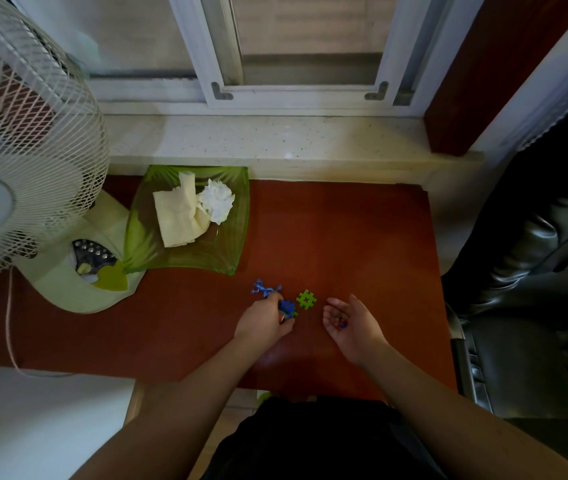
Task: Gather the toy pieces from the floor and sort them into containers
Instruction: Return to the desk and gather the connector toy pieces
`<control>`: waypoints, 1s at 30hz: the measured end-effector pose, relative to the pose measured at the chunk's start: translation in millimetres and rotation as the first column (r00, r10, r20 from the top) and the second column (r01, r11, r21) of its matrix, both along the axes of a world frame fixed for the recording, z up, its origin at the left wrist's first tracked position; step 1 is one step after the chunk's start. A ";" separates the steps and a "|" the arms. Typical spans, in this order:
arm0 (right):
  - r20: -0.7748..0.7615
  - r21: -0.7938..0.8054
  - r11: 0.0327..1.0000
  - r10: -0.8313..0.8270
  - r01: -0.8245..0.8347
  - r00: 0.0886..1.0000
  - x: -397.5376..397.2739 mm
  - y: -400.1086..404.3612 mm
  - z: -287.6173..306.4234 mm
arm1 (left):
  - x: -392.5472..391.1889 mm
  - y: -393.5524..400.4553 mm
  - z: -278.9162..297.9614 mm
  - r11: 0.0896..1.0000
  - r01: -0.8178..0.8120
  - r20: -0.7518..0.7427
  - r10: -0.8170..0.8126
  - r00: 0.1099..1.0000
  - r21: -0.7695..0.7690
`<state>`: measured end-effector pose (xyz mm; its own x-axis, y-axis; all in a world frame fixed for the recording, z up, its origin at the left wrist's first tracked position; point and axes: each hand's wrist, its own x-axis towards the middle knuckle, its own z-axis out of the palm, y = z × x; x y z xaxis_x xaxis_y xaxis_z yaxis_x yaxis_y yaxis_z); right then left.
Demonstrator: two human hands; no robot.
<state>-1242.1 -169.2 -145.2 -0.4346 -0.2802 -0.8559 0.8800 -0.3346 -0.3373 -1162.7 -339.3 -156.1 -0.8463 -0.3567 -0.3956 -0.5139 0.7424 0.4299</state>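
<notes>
pieces sit on the red table (362, 237), between and just ahead of both hands. left hand (263, 322) is curled over a blue piece (287, 307) with bits of green and red under it, fingers gripping. blue frog (264, 288) lies just beyond its fingertips, touching or nearly so, long axis roughly left-right; can't tell which end is the head. green grid piece (306, 300) lies flat between the hands, nearer the left, squarish, no real long axis. right hand (346, 318) is palm-up, loosely cupped, carrying small beads (338, 323). green tray (237, 209) is further back left, holding tissues (192, 209). likely next: left takes frog or grid.
</notes>
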 end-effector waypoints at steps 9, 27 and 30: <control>0.055 -0.238 0.969 0.086 -0.071 0.995 3.1 -7.5 0.2 | -15.3 34.6 40.9 0.966 0.246 -0.259 -0.219 0.941 0.078; 0.062 -0.002 0.992 -0.126 0.126 0.990 -6.1 9.0 6.3 | -30.8 16.4 -4.8 0.994 0.109 -0.018 -0.109 0.994 0.005; 0.069 -0.011 0.991 -0.130 0.131 0.989 -7.7 9.7 7.0 | -33.5 15.2 -5.1 0.989 0.145 -0.040 -0.145 0.989 -0.016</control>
